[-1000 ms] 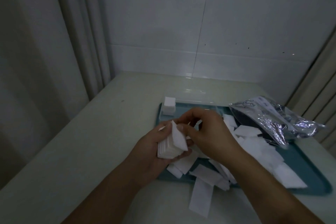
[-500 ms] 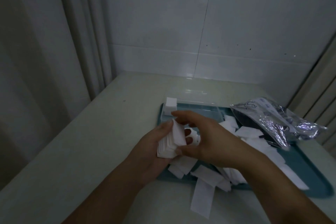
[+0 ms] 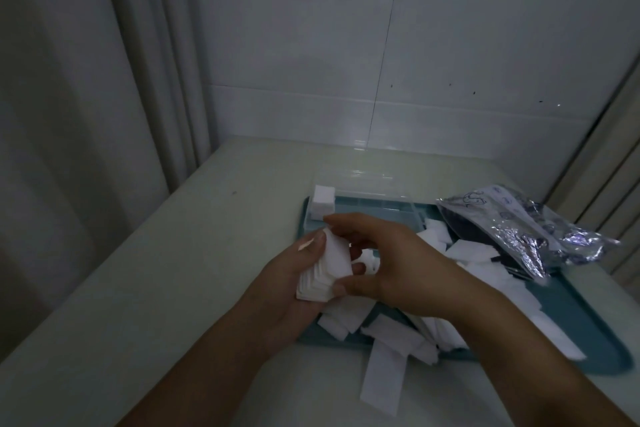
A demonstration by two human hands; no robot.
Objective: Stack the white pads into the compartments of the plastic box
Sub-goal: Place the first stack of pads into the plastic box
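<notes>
left hand (image 3: 294, 284) gripping a stack of white square pads (image 3: 325, 270) | right hand (image 3: 391, 263) pinching that same stack | clear plastic box (image 3: 367, 208) at 12 o'clock on teal tray (image 3: 588, 322)

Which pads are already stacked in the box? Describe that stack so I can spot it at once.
Start at the teal plastic tray on the pale table, then go to the clear plastic box along its far edge. In the box's far-left corner stands a neat white cube-shaped stack of pads, squared up, unlike the loose white pads scattered flat over the tray.
</notes>
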